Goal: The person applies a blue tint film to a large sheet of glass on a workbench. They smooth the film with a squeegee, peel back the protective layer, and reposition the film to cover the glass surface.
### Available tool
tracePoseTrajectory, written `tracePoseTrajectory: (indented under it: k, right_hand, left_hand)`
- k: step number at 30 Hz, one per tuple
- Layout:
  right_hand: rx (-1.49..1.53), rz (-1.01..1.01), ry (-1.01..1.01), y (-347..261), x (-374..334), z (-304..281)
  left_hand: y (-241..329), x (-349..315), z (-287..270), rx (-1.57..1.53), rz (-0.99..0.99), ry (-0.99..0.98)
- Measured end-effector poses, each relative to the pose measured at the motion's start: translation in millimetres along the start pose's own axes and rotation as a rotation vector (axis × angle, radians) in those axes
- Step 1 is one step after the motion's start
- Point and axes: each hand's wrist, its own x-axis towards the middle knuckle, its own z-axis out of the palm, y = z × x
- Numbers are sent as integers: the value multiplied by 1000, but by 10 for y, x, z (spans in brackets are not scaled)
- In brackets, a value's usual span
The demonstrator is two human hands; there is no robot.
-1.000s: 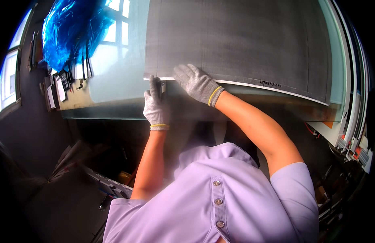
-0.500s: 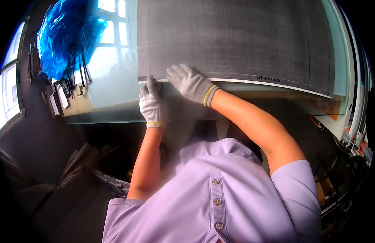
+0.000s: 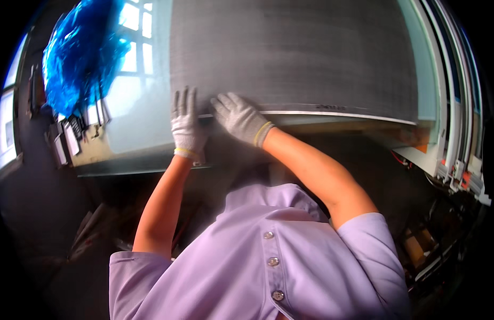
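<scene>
A large dark grey sheet [image 3: 295, 53] with a pale near edge lies over a glass-topped table [image 3: 132, 128]. My left hand [image 3: 185, 122], in a light knitted glove with a yellow cuff line, rests at the sheet's near left corner, its fingers stretched forward and slightly apart. Beside it, my right hand [image 3: 239, 114], in a matching glove, lies flat on the sheet's near edge with fingers extended to the upper left. Neither hand grips anything that I can see. Small dark handwriting marks the near edge farther right.
A crumpled blue plastic bag [image 3: 81, 58] sits at the far left of the table, with several dark thin tools [image 3: 97, 109] below it. Along the right side run pale metal rails [image 3: 452, 96]. A cardboard box [image 3: 417, 248] is low at the right.
My left hand has gone from curled at the sheet's edge to fingers straightened over its corner. The right hand stays flat on the sheet. The whole view has shifted slightly.
</scene>
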Motion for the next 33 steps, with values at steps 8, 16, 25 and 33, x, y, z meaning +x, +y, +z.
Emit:
tracePoseTrajectory:
  k: [8,16,25,33]
  right_hand:
    - [-328,491,-67,1273,-2146,-978]
    - [-398,1194,192,2611,-4374,-1846]
    - [1734,1303,1105,2622,-4497,-1994]
    - [1376,1612,858,2704,-4396,-1981]
  left_hand:
    - [346,-605,241,-241,-479,208]
    - [2863,-215,729,-186,-57,114]
    - [5501,228,1406,-215,-17,-128]
    - [5855,181,1559,-194,-61,-179]
